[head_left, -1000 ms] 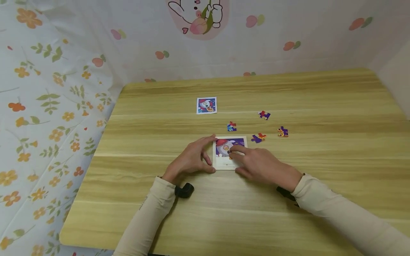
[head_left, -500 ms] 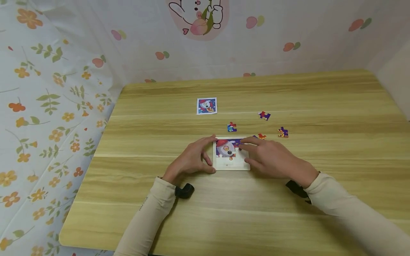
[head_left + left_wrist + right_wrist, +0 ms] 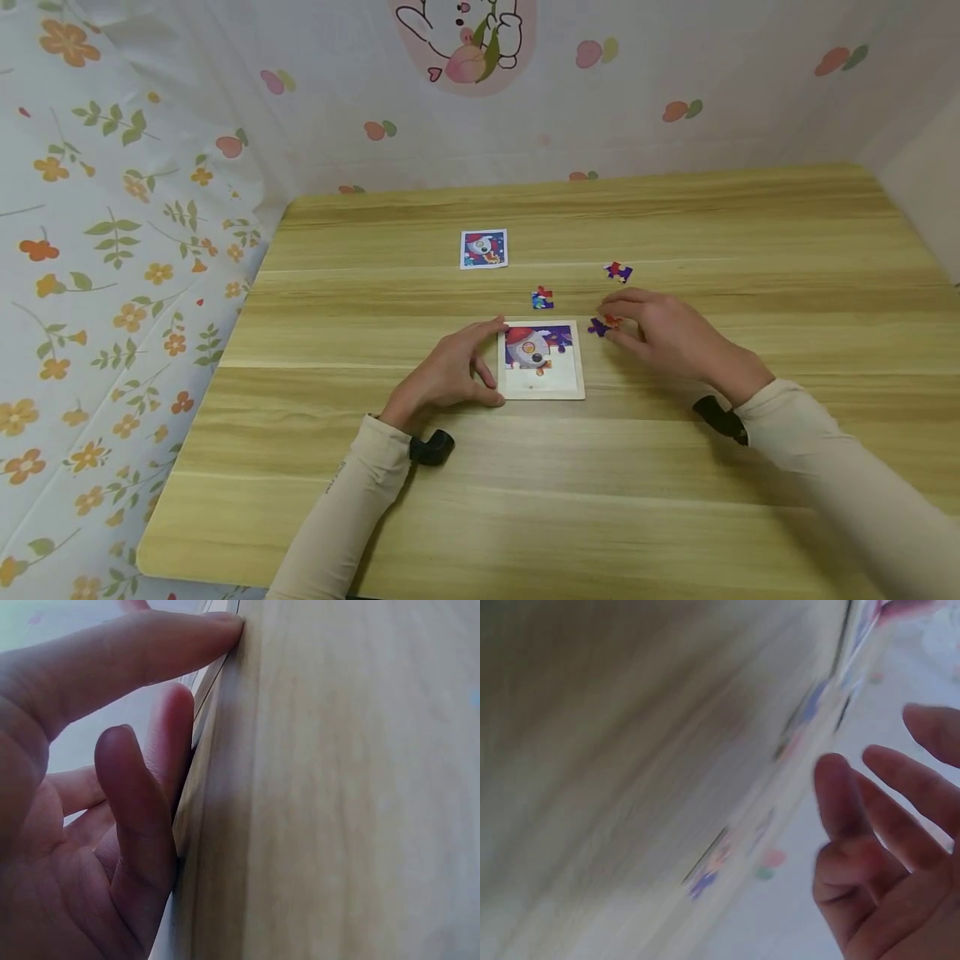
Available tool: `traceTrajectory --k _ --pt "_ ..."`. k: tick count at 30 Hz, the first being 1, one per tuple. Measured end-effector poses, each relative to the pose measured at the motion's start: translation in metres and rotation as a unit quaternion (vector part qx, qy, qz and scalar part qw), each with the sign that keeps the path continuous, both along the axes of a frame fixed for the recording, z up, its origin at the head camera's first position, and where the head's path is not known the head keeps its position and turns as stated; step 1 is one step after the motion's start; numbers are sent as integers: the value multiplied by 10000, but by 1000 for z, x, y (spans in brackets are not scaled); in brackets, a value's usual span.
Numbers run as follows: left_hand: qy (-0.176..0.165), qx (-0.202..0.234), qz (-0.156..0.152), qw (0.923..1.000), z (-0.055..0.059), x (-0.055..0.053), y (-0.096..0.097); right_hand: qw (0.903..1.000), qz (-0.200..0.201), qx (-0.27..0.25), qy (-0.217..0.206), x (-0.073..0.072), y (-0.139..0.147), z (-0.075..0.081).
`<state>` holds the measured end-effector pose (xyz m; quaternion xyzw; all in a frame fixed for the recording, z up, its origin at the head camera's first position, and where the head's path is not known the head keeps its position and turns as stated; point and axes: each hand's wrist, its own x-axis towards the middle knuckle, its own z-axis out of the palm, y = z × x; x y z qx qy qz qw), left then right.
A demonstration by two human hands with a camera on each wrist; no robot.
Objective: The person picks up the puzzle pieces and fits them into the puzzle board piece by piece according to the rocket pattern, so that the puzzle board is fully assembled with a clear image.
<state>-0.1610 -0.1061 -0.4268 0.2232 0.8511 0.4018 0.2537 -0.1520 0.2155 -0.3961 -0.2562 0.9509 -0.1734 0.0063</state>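
Note:
A jigsaw puzzle in a pale tray (image 3: 543,386) lies on the table, its upper part filled with a cartoon picture and its lower and right parts bare. My left hand (image 3: 450,367) holds the tray's left side, index finger at the far corner and thumb at the near one. Over the purple and orange puzzle piece (image 3: 598,327), right of the tray, my right hand (image 3: 671,337) hovers with fingers loosely bent and nothing held. In the right wrist view its fingers (image 3: 836,787) stand apart from the pieces. The hand hides the piece farther right.
A small picture card (image 3: 483,249) lies behind the tray. A blue and red piece (image 3: 543,298) sits just beyond the tray's far edge, and a red and purple piece (image 3: 618,272) farther right. The wooden table (image 3: 375,275) meets a patterned curtain at the back.
My right hand has left the puzzle picture and moved right and away from me to the loose pieces. A purple piece stays at the picture's right side. The left hand has kept its place.

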Motion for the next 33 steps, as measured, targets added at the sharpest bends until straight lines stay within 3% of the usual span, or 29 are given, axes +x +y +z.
traceTrajectory --k 7,14,19,26,33 --pt "16 36 17 10000 -1 1 -2 9979 -484 -435 51 -35 12 -4" --pt "-25 60 8 10000 -2 0 -1 9973 -680 -264 85 -54 14 -10" --pt "26 87 -18 10000 -2 0 -1 9965 -803 91 216 -63 12 -10" --pt "9 81 -17 10000 -2 0 -2 9896 -1212 749 -192 -68 10 -8" --pt "42 68 -22 10000 -1 0 -2 9839 -1476 890 -477 -72 13 -9"
